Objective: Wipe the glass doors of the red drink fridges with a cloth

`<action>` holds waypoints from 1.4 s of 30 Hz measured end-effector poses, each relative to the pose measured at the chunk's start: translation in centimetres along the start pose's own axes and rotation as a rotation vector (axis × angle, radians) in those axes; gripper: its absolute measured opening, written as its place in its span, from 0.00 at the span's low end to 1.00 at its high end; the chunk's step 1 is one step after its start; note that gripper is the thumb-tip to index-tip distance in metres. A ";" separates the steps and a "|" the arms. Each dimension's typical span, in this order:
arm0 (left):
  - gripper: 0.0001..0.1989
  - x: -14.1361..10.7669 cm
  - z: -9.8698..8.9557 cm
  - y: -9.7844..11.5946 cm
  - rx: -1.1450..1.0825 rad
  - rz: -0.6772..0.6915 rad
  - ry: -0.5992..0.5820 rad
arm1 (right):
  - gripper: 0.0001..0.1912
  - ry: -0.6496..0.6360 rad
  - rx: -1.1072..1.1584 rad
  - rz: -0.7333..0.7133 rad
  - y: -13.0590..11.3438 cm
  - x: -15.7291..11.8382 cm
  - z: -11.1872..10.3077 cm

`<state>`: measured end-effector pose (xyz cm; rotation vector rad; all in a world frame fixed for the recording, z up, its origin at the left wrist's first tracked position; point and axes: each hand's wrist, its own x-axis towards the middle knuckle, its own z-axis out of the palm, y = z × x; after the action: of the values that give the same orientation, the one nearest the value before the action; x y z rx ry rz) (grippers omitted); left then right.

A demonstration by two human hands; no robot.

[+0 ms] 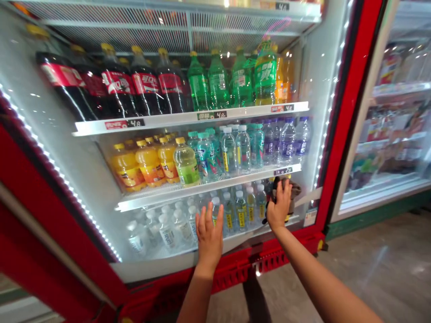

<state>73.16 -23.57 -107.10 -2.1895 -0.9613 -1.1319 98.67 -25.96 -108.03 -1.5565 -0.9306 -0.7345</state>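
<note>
Both arms reach toward the lowest shelf of a lit drinks fridge. My left hand (209, 231) is raised with its fingers apart, in front of small clear bottles (240, 208) with yellow labels, and holds nothing. Farther right, my right hand (280, 207) is at a dark, crumpled item (294, 190), partly behind the fingers; whether the hand grips it is hard to tell. On the shelf's left part stand clear bottles with white caps (167, 231). The middle shelf (208, 188) above holds orange drinks (148, 163), teal bottles (206, 154) and purple-labelled water bottles (287, 141).
Large cola bottles (116, 83) and green bottles (218, 83) fill the upper shelf (175, 120). A red frame (353, 112) edges the fridge. Another glass-fronted fridge (397, 116) stands at right, and grey floor (377, 264) lies at lower right.
</note>
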 end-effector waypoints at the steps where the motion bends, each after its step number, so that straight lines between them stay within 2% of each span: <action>1: 0.41 0.1 0.0 0.0 0.004 -0.003 0.002 | 0.46 -0.053 -0.007 -0.070 -0.7 -1.0 0.3; 3: 0.41 0.2 0.2 0.1 0.005 -0.016 0.017 | 0.46 -0.224 0.003 -0.343 -2.4 -2.6 0.6; 5: 0.41 0.3 0.5 0.3 0.002 -0.028 0.039 | 0.44 -0.377 0.041 -0.626 -3.3 -3.0 0.5; 6: 0.41 0.4 0.6 0.4 0.001 -0.033 0.049 | 0.42 -0.423 0.057 -0.706 -3.1 -2.6 0.3; 7: 0.41 0.4 0.7 0.5 0.002 -0.034 0.055 | 0.41 -0.441 0.067 -0.727 -2.6 -2.0 0.0; 9: 0.41 0.4 0.8 0.6 0.003 -0.029 0.058 | 0.39 -0.380 0.067 -0.589 -0.7 -0.5 -0.7; 12: 0.41 0.2 0.8 0.7 0.000 -0.010 0.050 | 0.39 -0.095 0.051 -0.132 1.6 0.6 -0.9; 14: 0.42 0.2 0.8 0.9 0.002 0.004 0.037 | 0.41 0.029 0.044 0.070 1.7 0.3 -0.5; 15: 0.42 0.3 0.8 1.1 0.001 0.011 0.031 | 0.42 0.028 0.043 0.090 1.5 0.0 -0.3; 16: 0.43 0.4 0.8 1.4 -0.004 0.017 0.025 | 0.43 -0.012 0.045 0.050 1.1 -0.2 -0.1; 19: 0.43 0.8 1.0 2.5 -0.037 0.043 0.019 | 0.44 -0.194 0.082 -0.230 1.2 0.2 0.0; 21: 0.43 1.1 1.1 3.5 -0.059 0.061 0.020 | 0.41 -0.215 0.109 -0.284 2.6 0.7 -0.2; 23: 0.42 1.4 1.5 4.4 -0.072 0.077 0.015 | 0.36 -0.121 0.117 -0.120 4.8 0.7 -0.3; 26: 0.42 1.9 2.2 5.6 -0.084 0.093 0.005 | 0.32 0.126 0.124 0.279 7.6 -0.3 0.3; 29: 0.42 3.0 3.2 6.9 -0.109 0.132 0.015 | 0.32 0.235 0.154 0.505 8.3 0.2 1.2; 31: 0.41 4.0 3.7 7.7 -0.124 0.184 0.029 | 0.32 0.228 0.176 0.519 8.2 2.0 1.2; 34: 0.39 5.6 4.2 8.7 -0.128 0.277 0.005 | 0.31 0.194 0.196 0.441 8.7 4.4 0.8; 36: 0.38 6.4 4.5 9.3 -0.133 0.320 -0.033 | 0.30 0.182 0.186 0.419 9.7 4.3 0.5; 40: 0.39 7.1 5.6 10.3 -0.161 0.342 -0.059 | 0.30 0.267 0.098 0.559 12.0 2.7 0.5; 42: 0.40 7.1 6.2 10.8 -0.167 0.337 -0.066 | 0.31 0.271 0.071 0.560 12.9 3.5 0.4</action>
<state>87.42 -23.59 -105.53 -2.4195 -0.5082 -1.0141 111.56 -25.81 -111.46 -1.5087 -0.2905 -0.4837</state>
